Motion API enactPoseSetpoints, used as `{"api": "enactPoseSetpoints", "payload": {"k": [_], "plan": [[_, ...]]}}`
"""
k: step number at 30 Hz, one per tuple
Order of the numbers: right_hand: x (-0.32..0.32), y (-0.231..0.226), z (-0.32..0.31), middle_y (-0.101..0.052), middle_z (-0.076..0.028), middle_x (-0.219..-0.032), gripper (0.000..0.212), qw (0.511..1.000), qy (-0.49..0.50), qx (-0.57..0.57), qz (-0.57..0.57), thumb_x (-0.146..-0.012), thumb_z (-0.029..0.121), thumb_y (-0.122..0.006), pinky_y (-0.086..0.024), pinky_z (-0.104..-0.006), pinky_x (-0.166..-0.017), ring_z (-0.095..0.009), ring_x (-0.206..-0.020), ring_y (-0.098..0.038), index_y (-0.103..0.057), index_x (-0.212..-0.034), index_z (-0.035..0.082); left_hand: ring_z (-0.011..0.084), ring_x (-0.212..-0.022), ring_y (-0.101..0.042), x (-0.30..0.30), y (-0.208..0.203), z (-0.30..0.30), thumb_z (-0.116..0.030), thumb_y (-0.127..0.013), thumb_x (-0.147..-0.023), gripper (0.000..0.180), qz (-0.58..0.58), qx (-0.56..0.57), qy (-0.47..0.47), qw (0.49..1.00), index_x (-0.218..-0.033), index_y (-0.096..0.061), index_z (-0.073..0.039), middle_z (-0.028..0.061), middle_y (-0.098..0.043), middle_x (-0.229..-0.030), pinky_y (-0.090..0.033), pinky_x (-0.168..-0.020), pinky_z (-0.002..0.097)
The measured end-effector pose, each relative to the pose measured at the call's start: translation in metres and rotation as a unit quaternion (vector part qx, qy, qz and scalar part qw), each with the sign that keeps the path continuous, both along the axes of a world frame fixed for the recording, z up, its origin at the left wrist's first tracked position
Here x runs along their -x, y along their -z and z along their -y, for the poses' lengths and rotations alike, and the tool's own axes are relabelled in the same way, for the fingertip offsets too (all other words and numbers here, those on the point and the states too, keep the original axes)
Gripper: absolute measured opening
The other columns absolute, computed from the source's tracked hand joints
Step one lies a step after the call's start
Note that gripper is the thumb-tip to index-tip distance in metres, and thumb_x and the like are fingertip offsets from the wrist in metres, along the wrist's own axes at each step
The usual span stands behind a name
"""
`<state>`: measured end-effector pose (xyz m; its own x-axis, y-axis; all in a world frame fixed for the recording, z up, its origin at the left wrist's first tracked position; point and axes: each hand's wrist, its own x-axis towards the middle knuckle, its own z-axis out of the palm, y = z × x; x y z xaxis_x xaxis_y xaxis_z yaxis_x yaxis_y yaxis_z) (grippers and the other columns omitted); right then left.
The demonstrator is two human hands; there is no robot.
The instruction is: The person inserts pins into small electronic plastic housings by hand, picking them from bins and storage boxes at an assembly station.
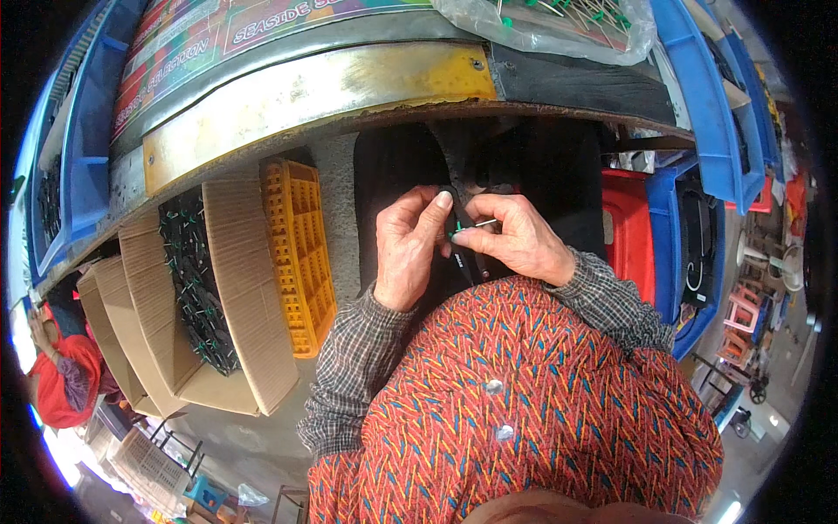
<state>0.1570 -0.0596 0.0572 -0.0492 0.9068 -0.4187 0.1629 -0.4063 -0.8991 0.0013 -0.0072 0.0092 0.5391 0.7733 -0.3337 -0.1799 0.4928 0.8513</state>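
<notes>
Above my lap, my two hands are close together. My left hand (408, 240) is closed, thumb and fingers pinching a small flat black piece (464, 259) with light marks on it. My right hand (524, 237) is closed in a pinch on a thin pale stick with a green end (457, 229), held against the black piece. Fingers partly cover where the two meet. On the table ahead, a clear plastic bag (630, 48) holds many similar sticks with green ends. Left of my arm, an open cardboard box (253, 297) contains many black pieces with green bits.
The metal-edged table (323, 83) curves over my knees. A yellow plastic crate (297, 262) stands beside the box. Blue bins (87, 166) flank the table; a red container (627, 227) and blue crate (668, 253) sit at right. A person in red (68, 380) is far left.
</notes>
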Motion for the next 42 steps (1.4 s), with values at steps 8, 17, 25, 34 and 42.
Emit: {"api": "enactPoseSetpoints", "payload": {"k": [8, 17, 25, 34, 42], "plan": [[-0.008, 0.003, -0.003, -0.063, -0.007, -0.077, 0.013, 0.998, -0.04, 0.013, 0.04, -0.084, 0.005, -0.065, -0.053, -0.0262, -0.069, -0.011, -0.078, -0.063, -0.058, -0.082, -0.006, 0.0055, -0.054, -0.048, -0.001, 0.001, 0.0, -0.018, -0.057, -0.094, 0.017, 0.017, 0.01, -0.004, 1.0, -0.094, -0.062, -0.001, 0.0, -0.057, -0.07, -0.041, -0.046, 0.021], [0.0, 0.006, 0.003, -0.064, -0.006, -0.08, 0.008, 1.0, 0.009, -0.02, -0.017, -0.084, 0.003, -0.063, -0.053, -0.026, -0.07, -0.01, -0.077, -0.062, -0.06, -0.083, -0.005, 0.0054, -0.053, -0.048, -0.003, 0.001, 0.002, -0.017, -0.057, -0.093, 0.016, 0.014, 0.012, -0.008, 1.0, -0.093, -0.062, -0.001, -0.0008, -0.056, -0.068, -0.042, -0.047, 0.0211], [-0.005, 0.0, -0.001, -0.065, -0.009, -0.082, 0.009, 0.998, -0.046, -0.016, 0.044, -0.085, 0.002, -0.062, -0.054, -0.0268, -0.069, -0.015, -0.079, -0.066, -0.058, -0.086, -0.007, 0.0056, -0.054, -0.048, -0.001, -0.004, 0.0, -0.017, -0.058, -0.093, 0.016, 0.013, 0.007, -0.004, 1.0, -0.094, -0.062, -0.001, -0.0014, -0.054, -0.067, -0.041, -0.047, 0.0208], [0.003, 0.013, 0.003, -0.064, -0.011, -0.082, 0.014, 0.997, 0.017, -0.054, -0.057, -0.085, 0.005, -0.064, -0.054, -0.028, -0.068, -0.017, -0.079, -0.067, -0.058, -0.087, -0.008, 0.0047, -0.052, -0.044, -0.001, 0.0, 0.001, -0.018, -0.06, -0.092, 0.018, 0.017, 0.013, -0.02, 1.0, -0.093, -0.063, 0.0, -0.0024, -0.052, -0.065, -0.04, -0.046, 0.0209], [0.0, 0.001, 0.0, -0.065, -0.01, -0.082, 0.014, 0.993, -0.06, -0.026, 0.098, -0.085, 0.005, -0.064, -0.055, -0.028, -0.071, -0.017, -0.08, -0.067, -0.059, -0.089, -0.008, 0.0052, -0.053, -0.047, 0.002, -0.003, 0.002, -0.017, -0.059, -0.093, 0.018, 0.026, 0.018, -0.019, 0.999, -0.094, -0.063, 0.0, -0.0009, -0.055, -0.067, -0.041, -0.047, 0.0208]]}}
